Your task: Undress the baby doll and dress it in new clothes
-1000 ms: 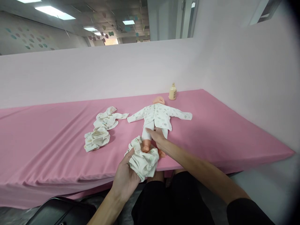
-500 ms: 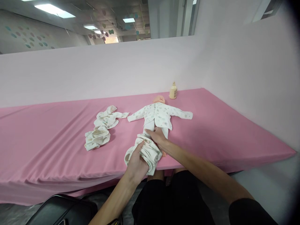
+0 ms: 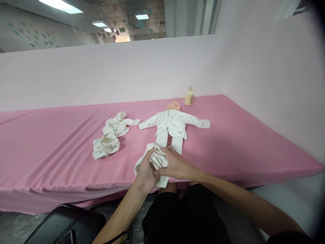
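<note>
Both grips are closing on a bunched white garment [image 3: 155, 158] at the near tabletop [image 3: 50, 149] edge: left hand [image 3: 146, 171] gripping its left side, right hand [image 3: 175, 166] pinching its right, just below the doll's [image 3: 171, 123] legs; more clothes [image 3: 109, 137] lying left

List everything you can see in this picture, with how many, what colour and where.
baby doll: one, in white printed clothes, lying on its back mid-table
bunched garment: one, white printed, at the doll's feet, gripped by both hands
loose clothes pile: one, white, left of the doll
bottle: one, cream, by the wall behind the doll's head
pink table cover: one, across the table
black bag: one, on the floor, lower left
left hand: one, on the garment
right hand: one, on the garment
</note>
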Available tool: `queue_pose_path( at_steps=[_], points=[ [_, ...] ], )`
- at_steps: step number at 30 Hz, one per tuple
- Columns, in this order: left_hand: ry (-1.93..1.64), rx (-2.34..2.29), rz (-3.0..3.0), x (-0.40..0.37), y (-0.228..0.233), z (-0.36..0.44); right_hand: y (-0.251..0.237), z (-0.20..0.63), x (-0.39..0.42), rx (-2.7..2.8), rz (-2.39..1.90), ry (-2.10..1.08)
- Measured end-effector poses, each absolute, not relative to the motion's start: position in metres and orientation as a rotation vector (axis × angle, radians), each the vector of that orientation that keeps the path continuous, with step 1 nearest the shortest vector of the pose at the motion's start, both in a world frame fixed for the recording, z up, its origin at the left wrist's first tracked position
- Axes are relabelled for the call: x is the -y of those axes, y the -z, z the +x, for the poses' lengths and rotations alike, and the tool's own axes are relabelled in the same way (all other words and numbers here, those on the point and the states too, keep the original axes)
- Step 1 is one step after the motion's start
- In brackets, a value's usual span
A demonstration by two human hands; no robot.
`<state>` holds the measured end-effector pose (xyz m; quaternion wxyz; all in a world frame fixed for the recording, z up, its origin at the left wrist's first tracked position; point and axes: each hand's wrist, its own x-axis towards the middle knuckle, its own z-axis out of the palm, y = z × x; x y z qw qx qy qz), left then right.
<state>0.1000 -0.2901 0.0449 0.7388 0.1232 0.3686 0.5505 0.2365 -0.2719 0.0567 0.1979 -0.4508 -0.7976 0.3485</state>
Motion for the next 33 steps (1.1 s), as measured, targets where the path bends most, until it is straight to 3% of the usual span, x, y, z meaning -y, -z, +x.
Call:
queue_pose_path(
  at_steps=[6,9,21,33],
  points=[
    [-1.234,-0.884,0.309,0.296,-0.044,0.101,-0.051,0.218,0.286,2.39,-1.329,-0.532],
    [-1.23,-0.864,0.332,0.297,-0.045,0.101,-0.05,0.216,0.286,2.421,-1.344,-0.461],
    [-1.206,-0.741,0.607,0.303,-0.036,0.088,-0.04,0.228,0.254,2.2,-1.317,-0.833],
    [-1.05,-0.887,0.857,0.315,-0.034,0.066,-0.036,0.232,0.256,2.099,-1.207,-0.975]
  ],
)
